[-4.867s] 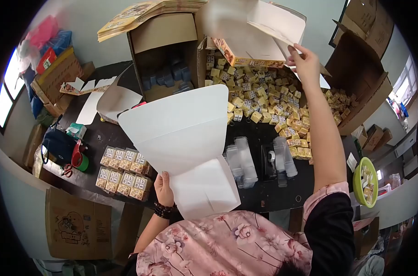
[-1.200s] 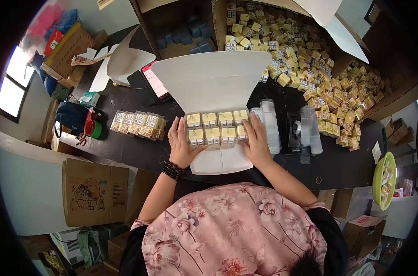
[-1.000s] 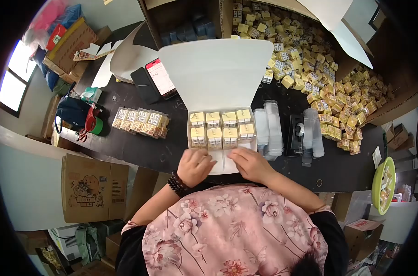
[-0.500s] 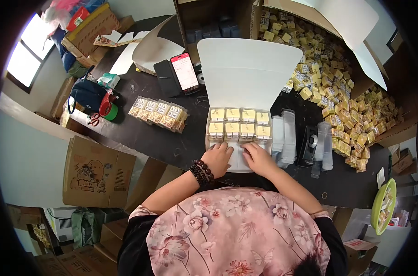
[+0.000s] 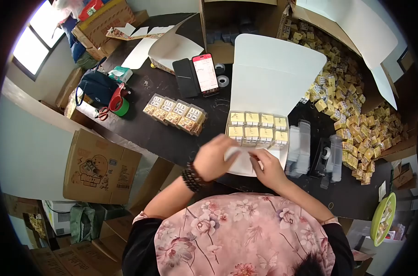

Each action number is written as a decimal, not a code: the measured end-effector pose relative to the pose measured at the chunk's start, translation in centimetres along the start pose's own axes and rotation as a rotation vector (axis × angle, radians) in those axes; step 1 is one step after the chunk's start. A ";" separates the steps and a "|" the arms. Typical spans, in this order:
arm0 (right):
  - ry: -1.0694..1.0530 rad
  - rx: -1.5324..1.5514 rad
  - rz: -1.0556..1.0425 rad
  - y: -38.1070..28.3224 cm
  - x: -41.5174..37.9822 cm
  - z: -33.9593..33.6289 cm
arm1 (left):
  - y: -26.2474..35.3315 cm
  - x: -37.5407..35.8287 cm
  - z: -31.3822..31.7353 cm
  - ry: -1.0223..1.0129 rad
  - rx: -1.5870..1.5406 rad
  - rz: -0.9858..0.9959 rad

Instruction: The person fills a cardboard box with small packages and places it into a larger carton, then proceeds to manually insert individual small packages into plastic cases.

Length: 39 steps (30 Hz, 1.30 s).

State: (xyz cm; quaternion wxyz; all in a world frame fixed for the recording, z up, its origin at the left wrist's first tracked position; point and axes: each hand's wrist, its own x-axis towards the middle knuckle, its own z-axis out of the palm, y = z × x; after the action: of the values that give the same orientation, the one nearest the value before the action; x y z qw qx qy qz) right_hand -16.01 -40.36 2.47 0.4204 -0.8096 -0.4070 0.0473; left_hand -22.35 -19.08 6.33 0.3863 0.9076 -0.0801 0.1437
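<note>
A white cardboard box [image 5: 258,41] stands with its lid raised. Inside it, two rows of small clear-cased packs with yellow tops [image 5: 251,134] fill the back part; the front part shows bare white floor. My left hand [image 5: 213,158] is raised at the box's front left corner, blurred, its thumb apart from the fingers and nothing visible in it. Over the front right of the box floor is my right hand [image 5: 269,168], fingers bent and thumb apart, holding nothing I can see. Left of the box, a row of similar packs [image 5: 174,114] lies on the black table [image 5: 140,131].
A large heap of small yellow packs [image 5: 351,124] spills from a carton at right. Clear plastic sleeves [image 5: 299,149] and a tape dispenser [image 5: 319,156] lie beside the box. Behind are a phone [image 5: 205,73] and tape rolls [image 5: 223,81]; scissors [image 5: 102,113] lie at left.
My left hand has lifted off the box's front and moved left relative to the box. My right hand stays at the front. The whole view has shifted, so things sit further right.
</note>
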 end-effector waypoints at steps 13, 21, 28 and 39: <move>-0.064 0.979 0.837 2.0 20.2 20.8 | -24.6 3.5 -17.9 -0.253 0.008 -1.087; -0.094 0.744 0.669 -6.3 12.3 10.7 | -14.9 -4.3 -14.5 0.016 -0.521 -0.789; -0.020 0.575 0.229 -4.4 0.4 -0.7 | -0.7 -6.9 -4.5 0.353 -0.212 -0.402; 0.195 0.151 0.000 8.2 -8.0 -2.2 | -3.8 -5.3 10.1 0.294 0.034 -0.047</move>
State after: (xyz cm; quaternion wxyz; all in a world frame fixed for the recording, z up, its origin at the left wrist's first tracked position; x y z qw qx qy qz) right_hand -15.34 -49.95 -4.15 0.5178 -0.7763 -0.3594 -0.0014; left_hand -24.37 -23.60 -4.58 0.3815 0.8848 0.0014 0.2675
